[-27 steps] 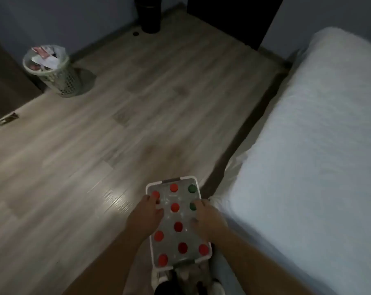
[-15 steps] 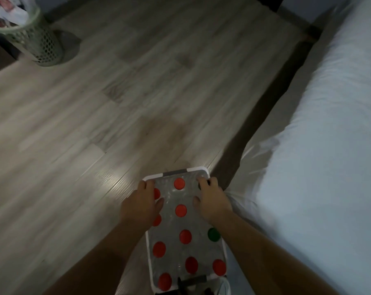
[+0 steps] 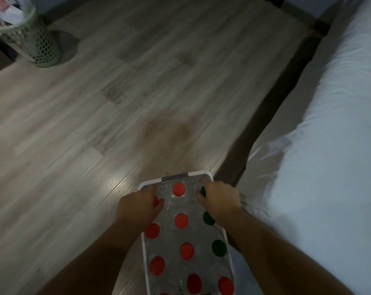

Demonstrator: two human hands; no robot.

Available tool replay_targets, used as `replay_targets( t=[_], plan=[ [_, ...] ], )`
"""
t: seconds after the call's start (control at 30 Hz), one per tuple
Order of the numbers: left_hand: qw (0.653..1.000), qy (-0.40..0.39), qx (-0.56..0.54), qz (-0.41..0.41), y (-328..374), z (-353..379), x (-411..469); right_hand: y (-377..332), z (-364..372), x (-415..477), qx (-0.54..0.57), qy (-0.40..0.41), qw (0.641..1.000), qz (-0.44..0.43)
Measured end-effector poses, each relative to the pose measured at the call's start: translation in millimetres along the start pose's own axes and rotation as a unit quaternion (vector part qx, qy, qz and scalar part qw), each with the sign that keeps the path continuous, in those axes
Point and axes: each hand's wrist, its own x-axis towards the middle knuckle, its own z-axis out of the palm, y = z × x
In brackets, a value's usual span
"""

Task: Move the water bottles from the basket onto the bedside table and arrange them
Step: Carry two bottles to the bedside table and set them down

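Down at the bottom of the head view, between a pale grey wood-plank floor (image 3: 120, 116) and a white-sheeted bed (image 3: 333, 145), sits a white-rimmed rectangular plastic basket (image 3: 198, 174), packed with clear plastic water bottles seen from above as rows of round caps. Counted roughly: a red-capped bottle (image 3: 178, 189) at the far middle, more red caps down the left and centre columns, dark green-capped bottles (image 3: 219, 248) along the right column; nearest row partly cut off by the frame edge, so no exact tally. Left hand (image 3: 137, 206) lowered onto the far-left bottle, fingers (image 3: 151, 188) curled over and around its red cap, seemingly closed on it. Right hand (image 3: 220, 199) likewise down on the far-right bottle, fingers (image 3: 199, 195) wrapped about a green cap; whether either grip is firm or merely settling, cannot tell for sure. Every visible slot apparently filled, so judged as the very start: nothing yet moved, nothing yet arranged. No bedside worktop anywhere in view, hence no sign of bottles already placed. Left to do, by this reckoning: lift out these first two, carry them to the worktop, then repeat for all the rest and line them up. Off at the far left, a pale green perforated waste bin (image 3: 37, 45), of no part in the job.
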Motion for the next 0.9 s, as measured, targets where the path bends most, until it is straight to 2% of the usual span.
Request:
replay_targets(
  t=[0.3, 0.57, 0.77, 0.9],
  plan=[
    [0.998, -0.006, 0.052, 0.032, 11, -41, -8, 3, -27, -16, 0.045, 0.010, 0.999, -0.026],
    [0.999, 0.006, 0.034, 0.011, 34, -117, -51, 1, -90, -66, 0.049, 0.060, 0.996, -0.045],
    [0.995, 0.032, -0.071, -0.056, 72, -191, -112, 2, -156, -146, 0.136, 0.123, 0.981, -0.064],
    [0.982, 0.068, -0.168, -0.057, 94, -244, -171, 1, -208, -230, 0.245, 0.192, 0.949, -0.043]
  ],
)
